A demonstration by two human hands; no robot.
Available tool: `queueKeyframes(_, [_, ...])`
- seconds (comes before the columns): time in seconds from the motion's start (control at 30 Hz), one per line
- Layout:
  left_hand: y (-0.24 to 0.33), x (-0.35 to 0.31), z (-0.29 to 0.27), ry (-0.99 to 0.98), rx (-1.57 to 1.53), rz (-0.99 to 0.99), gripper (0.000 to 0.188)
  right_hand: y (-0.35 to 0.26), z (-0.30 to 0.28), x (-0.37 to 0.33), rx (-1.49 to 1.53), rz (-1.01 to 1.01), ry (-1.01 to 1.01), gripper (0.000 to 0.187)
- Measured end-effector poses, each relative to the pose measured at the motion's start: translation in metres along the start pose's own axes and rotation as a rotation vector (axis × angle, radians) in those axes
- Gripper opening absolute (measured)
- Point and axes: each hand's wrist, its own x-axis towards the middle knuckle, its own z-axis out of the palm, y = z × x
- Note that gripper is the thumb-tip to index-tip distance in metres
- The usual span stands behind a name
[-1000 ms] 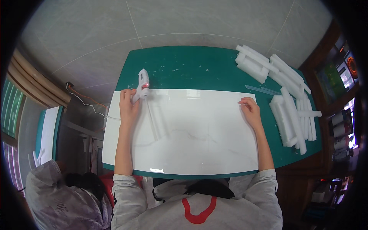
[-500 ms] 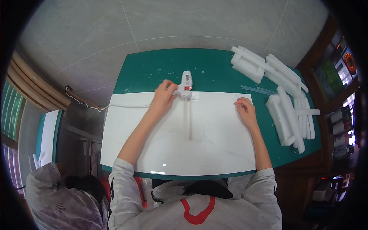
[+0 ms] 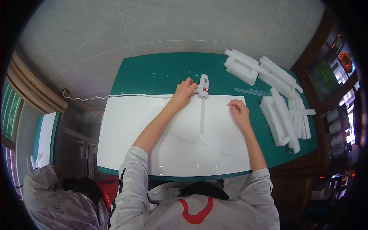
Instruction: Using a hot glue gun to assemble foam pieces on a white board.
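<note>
My left hand (image 3: pixel 184 93) is closed on the handle of a white hot glue gun (image 3: pixel 204 86), at the far edge of the white board (image 3: pixel 161 153). A pale glue stick (image 3: pixel 202 117) juts out of the gun's rear toward me, over the board. The white cord (image 3: pixel 142 95) runs off to the left. Near the board's right edge, my right hand (image 3: pixel 240 113) rests with its fingers loosely bent and apart, and nothing shows in it. Two or so clear glue sticks (image 3: pixel 251 91) lie just beyond this hand on the green tabletop (image 3: pixel 168 73).
White foam strips and blocks (image 3: pixel 273 120) are piled along the right side, with more foam pieces (image 3: pixel 242 67) at the far right. Small white crumbs are scattered on the green top. The cord reaches a wall socket (image 3: pixel 66 92). Another person's sleeve (image 3: pixel 42 178) shows at lower left.
The glue gun has moved to the right with my left hand, its glue stick swinging along over the board. The cord is drawn straighter. My right hand has hardly moved.
</note>
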Motion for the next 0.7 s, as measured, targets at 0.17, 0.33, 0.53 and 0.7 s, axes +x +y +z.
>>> queueKeyframes(0.17, [-0.012,-0.001,-0.001,-0.048,-0.105,-0.010,0.026,-0.003,0.000,0.000,0.008,-0.007,-0.006,0.014])
queueKeyframes(0.33, [-0.014,-0.006,-0.006,-0.055,0.007,0.007,0.021,-0.002,-0.001,-0.001,-0.001,0.013,-0.007,0.013])
queueKeyframes(0.53, [-0.010,-0.007,-0.012,-0.064,0.010,-0.042,0.024,-0.002,-0.001,0.000,0.012,-0.003,-0.008,0.012])
queueKeyframes(0.7, [-0.020,-0.011,-0.015,-0.027,-0.037,0.032,0.024,-0.003,0.000,0.002,0.012,-0.009,-0.017,0.012])
